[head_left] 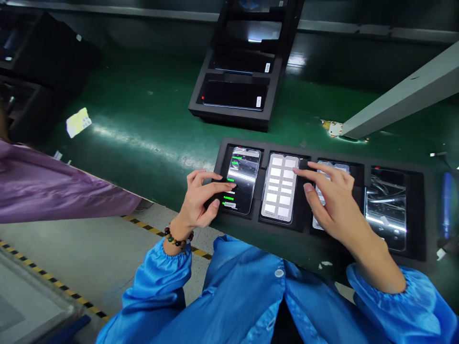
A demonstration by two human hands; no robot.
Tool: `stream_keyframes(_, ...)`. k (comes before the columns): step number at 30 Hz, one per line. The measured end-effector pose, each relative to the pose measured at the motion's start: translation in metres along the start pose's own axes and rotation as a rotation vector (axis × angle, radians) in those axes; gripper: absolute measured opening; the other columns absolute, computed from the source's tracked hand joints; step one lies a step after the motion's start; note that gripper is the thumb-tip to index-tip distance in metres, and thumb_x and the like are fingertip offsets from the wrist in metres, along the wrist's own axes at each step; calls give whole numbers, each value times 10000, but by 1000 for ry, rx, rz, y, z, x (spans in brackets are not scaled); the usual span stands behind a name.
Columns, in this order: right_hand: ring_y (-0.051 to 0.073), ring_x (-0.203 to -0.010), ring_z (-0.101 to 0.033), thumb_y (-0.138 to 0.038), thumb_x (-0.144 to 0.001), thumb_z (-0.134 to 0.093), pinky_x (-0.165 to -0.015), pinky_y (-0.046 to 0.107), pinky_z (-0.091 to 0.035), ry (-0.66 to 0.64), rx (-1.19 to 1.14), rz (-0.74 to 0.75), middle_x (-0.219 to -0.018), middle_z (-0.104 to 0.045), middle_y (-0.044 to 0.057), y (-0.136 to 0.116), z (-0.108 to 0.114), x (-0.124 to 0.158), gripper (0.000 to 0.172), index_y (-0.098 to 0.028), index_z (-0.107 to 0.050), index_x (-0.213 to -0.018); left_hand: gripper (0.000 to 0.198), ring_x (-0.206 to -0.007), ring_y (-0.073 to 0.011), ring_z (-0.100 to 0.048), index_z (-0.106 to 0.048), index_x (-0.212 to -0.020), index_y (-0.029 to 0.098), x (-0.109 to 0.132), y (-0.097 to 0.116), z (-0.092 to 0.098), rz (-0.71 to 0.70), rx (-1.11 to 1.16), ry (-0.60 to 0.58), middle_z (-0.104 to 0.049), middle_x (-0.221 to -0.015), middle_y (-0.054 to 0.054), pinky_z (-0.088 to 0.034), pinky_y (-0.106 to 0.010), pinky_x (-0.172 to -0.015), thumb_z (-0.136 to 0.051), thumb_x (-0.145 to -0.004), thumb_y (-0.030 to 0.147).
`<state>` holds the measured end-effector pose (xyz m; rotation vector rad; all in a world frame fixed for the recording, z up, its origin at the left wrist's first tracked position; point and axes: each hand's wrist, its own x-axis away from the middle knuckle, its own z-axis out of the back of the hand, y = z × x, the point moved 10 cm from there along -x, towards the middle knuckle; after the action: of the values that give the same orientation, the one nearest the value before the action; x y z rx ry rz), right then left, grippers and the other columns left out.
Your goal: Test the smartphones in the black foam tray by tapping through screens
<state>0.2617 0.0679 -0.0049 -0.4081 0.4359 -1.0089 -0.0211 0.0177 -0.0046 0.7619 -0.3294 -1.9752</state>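
Several smartphones lie face up in a black foam tray (362,243) on the green bench. My left hand (201,198) has its fingers spread, a fingertip at the leftmost smartphone (247,184), whose dark screen shows green and white text lines. Beside it, the second smartphone (274,197) is lit with a grid of pale blocks. My right hand (333,200) reaches over the third smartphone (320,220) and partly hides it. Its extended index finger is at the right edge of the second phone's screen. At the far right, the fourth smartphone (385,210) has a dark screen with glare.
Behind, another black foam tray (229,117) holds several dark phones. A grey metal post (401,91) rises at right, near a blue pen-like object (446,205). A yellow paper (78,123) lies at left. Another person's purple sleeve (64,186) and black trays (46,52) are further left.
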Motion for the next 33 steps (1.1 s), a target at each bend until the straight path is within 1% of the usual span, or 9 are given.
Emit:
stream_keyframes(6, 334, -1530, -516, -224, -1109, -404, -1218, 591, -351, -69, 12, 56, -1426, -728, 145, -18, -22, -38, 410, -218, -565, -1485, 375, -1262, -283, -667, -721, -1337, 264, -32, -31, -1, 184, -104, 60, -804, -1296, -57, -400, -536, -1115, -465, -1064, 282)
stream_keyframes(8, 328, -1543, -501, -222, -1115, -388, -1222, 578, -344, -83, 6, 80, -1430, -730, 139, -20, -28, -47, 408, -205, -560, -1485, 360, -1264, -282, -667, -728, -1321, 258, -38, -29, 0, 140, -100, 60, -809, -1275, -54, -397, -537, -1129, -505, -1037, 261)
stream_keyframes(10, 328, -1548, -493, -220, -1118, -383, -1225, 575, -336, -83, -6, 90, -1457, -720, 125, -20, -31, -51, 402, -213, -558, -1479, 324, -1213, -276, -691, -757, -1236, 271, -37, -17, 1, 21, -52, 44, -837, -1183, -27, -385, -544, -1146, -534, -1003, 238)
stream_keyframes(13, 331, -1539, -503, -222, -1115, -391, -1223, 582, -329, -68, -30, 86, -1486, -706, 105, -19, -31, -52, 393, -246, -557, -1471, 304, -1114, -265, -718, -772, -1128, 281, -26, 5, 1, -154, 65, -30, -864, -1087, 18, -378, -549, -1144, -532, -957, 204)
stream_keyframes(15, 337, -1528, -514, -225, -1112, -394, -1212, 590, -336, -58, -36, 81, -1469, -714, 104, -17, -29, -52, 395, -260, -564, -1467, 328, -1103, -265, -724, -775, -1127, 276, -19, 11, -2, -172, 95, -83, -867, -1103, 23, -380, -548, -1136, -524, -935, 189)
stream_keyframes(20, 345, -1514, -529, -217, -1096, -404, -1197, 600, -354, -42, -19, 65, -1442, -718, 113, -15, -25, -52, 396, -270, -582, -1446, 334, -1122, -275, -725, -770, -1157, 271, -13, 11, -3, -139, 89, -97, -867, -1101, 14, -372, -555, -1142, -530, -932, 219)
stream_keyframes(23, 344, -1515, -524, -219, -1095, -407, -1213, 604, -336, -44, -28, 54, -1446, -718, 103, -15, -25, -53, 387, -277, -581, -1436, 334, -1156, -289, -721, -757, -1199, 277, -18, 2, 4, -86, 52, -19, -860, -1138, -9, -386, -571, -1124, -519, -965, 272)
stream_keyframes(26, 333, -1533, -505, -220, -1098, -403, -1228, 592, -325, -66, -35, 62, -1443, -723, 99, -15, -30, -54, 388, -270, -575, -1443, 336, -1207, -294, -700, -734, -1257, 276, -27, -16, 9, 39, -40, 52, -840, -1225, -32, -412, -564, -1102, -511, -1006, 286)
stream_keyframes(33, 340, -1559, -480, -212, -1102, -387, -1233, 602, -310, -77, -16, 67, -1431, -733, 120, -14, -36, -57, 400, -244, -561, -1460, 391, -1319, -316, -621, -636, -1398, 258, -48, -30, -6, 113, -160, -49, -769, -1417, -46, -393, -546, -1136, -514, -1029, 298)
